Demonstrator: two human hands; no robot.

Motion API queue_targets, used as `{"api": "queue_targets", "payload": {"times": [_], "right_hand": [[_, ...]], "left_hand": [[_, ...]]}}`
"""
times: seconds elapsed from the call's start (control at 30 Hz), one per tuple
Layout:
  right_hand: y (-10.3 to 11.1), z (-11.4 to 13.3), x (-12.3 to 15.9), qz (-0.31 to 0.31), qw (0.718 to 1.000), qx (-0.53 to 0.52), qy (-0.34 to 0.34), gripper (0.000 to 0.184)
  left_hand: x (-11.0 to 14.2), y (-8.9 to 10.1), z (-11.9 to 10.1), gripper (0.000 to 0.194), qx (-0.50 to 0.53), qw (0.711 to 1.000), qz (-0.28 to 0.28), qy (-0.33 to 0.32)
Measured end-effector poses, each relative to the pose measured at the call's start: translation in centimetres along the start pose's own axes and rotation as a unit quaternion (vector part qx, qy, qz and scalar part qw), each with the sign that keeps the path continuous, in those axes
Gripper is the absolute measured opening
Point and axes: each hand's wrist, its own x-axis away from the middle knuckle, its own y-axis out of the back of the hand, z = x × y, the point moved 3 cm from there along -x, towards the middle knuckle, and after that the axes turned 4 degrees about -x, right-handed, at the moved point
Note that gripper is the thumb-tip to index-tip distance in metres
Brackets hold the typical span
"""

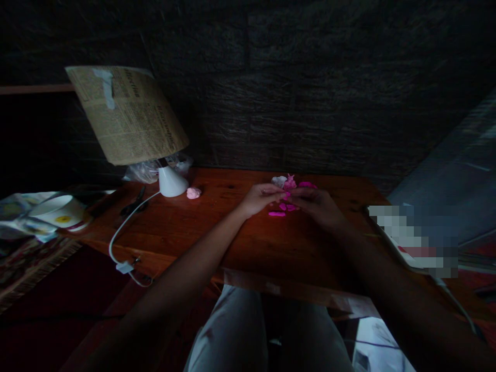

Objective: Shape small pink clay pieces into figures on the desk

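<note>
Both hands meet over the far part of the wooden table (pixel 217 227). A small bright pink piece of modelling clay (pixel 287 196) is pinched between the fingertips of my left hand (pixel 261 199) and my right hand (pixel 315 204). Just below them on the tabletop lie a short pink clay strip (pixel 277 214) and several small pink clay bits (pixel 290 207). Behind my fingers stands a spiky lighter pink clay form (pixel 290 181) beside a whitish lump (pixel 278 181). More magenta clay (pixel 307 184) is partly hidden behind my right hand.
A lamp with a newsprint shade (pixel 132 113) stands at the left, its white cord (pixel 122 230) hanging over the front edge. Near its base sit a pale pink clay lump (pixel 194 192) and dark scissors (pixel 135 202). A white bowl (pixel 60 211) is further left; a blurred-out device (pixel 411 240) lies right.
</note>
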Motion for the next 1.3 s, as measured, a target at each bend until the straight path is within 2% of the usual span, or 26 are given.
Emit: {"api": "queue_targets", "payload": {"times": [0.27, 0.37, 0.47, 0.53, 0.63, 0.73, 0.83, 0.97, 1.07, 1.13, 1.3], "right_hand": [[0.8, -1.1, -0.2, -0.038, 0.999, -0.014, -0.019, 0.034], [1.9, -1.4, -0.4, -0.056, 0.994, 0.086, -0.021, 0.027], [2.5, -1.3, -0.5, -0.014, 0.974, 0.226, -0.015, 0.019], [2.6, -1.3, -0.5, 0.014, 0.953, 0.301, -0.017, 0.021], [2.4, -1.3, -0.3, 0.026, 0.928, 0.372, -0.020, 0.023], [2.1, -1.3, -0.3, 0.028, 0.914, 0.406, 0.008, 0.023], [1.7, -1.6, -0.4, 0.052, 0.915, 0.397, 0.044, 0.022], [1.6, -2.2, -0.6, 0.068, 0.937, 0.341, 0.041, 0.014], [1.8, -2.1, -0.7, 0.029, 0.967, 0.251, 0.040, 0.011], [1.8, -2.0, -0.6, 0.005, 0.984, 0.177, 0.028, 0.018], [1.6, -1.9, -0.4, -0.053, 0.996, 0.065, -0.014, 0.039]], "left_hand": [[-0.3, 0.2, 0.5, 0.027, -0.034, 0.999, -0.016, -0.018], [-0.2, 0.2, 0.8, 0.017, -0.113, 0.991, -0.032, -0.061], [-0.1, -0.1, 1.0, 0.015, -0.208, 0.973, 0.001, -0.097], [-0.1, -0.3, 1.1, 0.011, -0.256, 0.959, 0.033, -0.116], [0.0, -0.4, 1.0, 0.005, -0.274, 0.951, 0.064, -0.127], [-0.1, -0.3, 1.1, 0.007, -0.239, 0.964, 0.070, -0.098], [-0.1, -0.2, 1.3, 0.008, -0.200, 0.976, 0.064, -0.065], [-0.1, -0.2, 1.3, 0.008, -0.210, 0.975, 0.055, -0.055], [-0.1, -0.3, 1.1, 0.011, -0.228, 0.970, 0.031, -0.080], [-0.1, -0.3, 0.8, 0.012, -0.218, 0.970, 0.011, -0.104], [-0.1, -0.6, 0.6, 0.020, -0.140, 0.984, 0.033, -0.106]]}}
